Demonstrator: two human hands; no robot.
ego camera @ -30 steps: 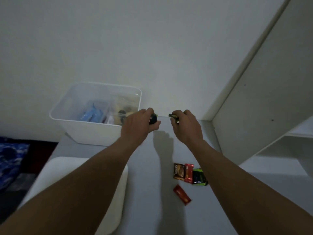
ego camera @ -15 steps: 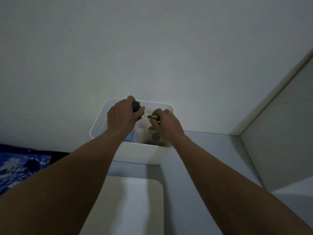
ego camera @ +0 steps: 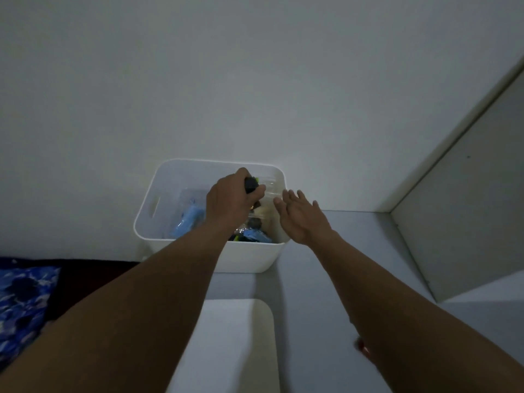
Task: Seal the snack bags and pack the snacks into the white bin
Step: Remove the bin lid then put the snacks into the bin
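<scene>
The white bin (ego camera: 249,258) stands on the grey table against the wall. Inside it lie blue packets (ego camera: 188,224), clear bags and other snacks. My left hand (ego camera: 231,201) hovers over the bin's middle, shut on a small dark snack pack (ego camera: 251,185) with a green edge. My right hand (ego camera: 299,218) is at the bin's right rim, fingers spread, holding nothing. A bit of a red snack (ego camera: 360,345) peeks out from under my right forearm.
A white rounded lid or board (ego camera: 232,344) lies on the table in front of the bin. A white cabinet side (ego camera: 465,211) rises at the right. A blue patterned cloth (ego camera: 21,304) lies lower left, off the table.
Both hands carried the small packs from the table's middle to over the bin. My right hand has since opened and now holds nothing; my left still grips its pack.
</scene>
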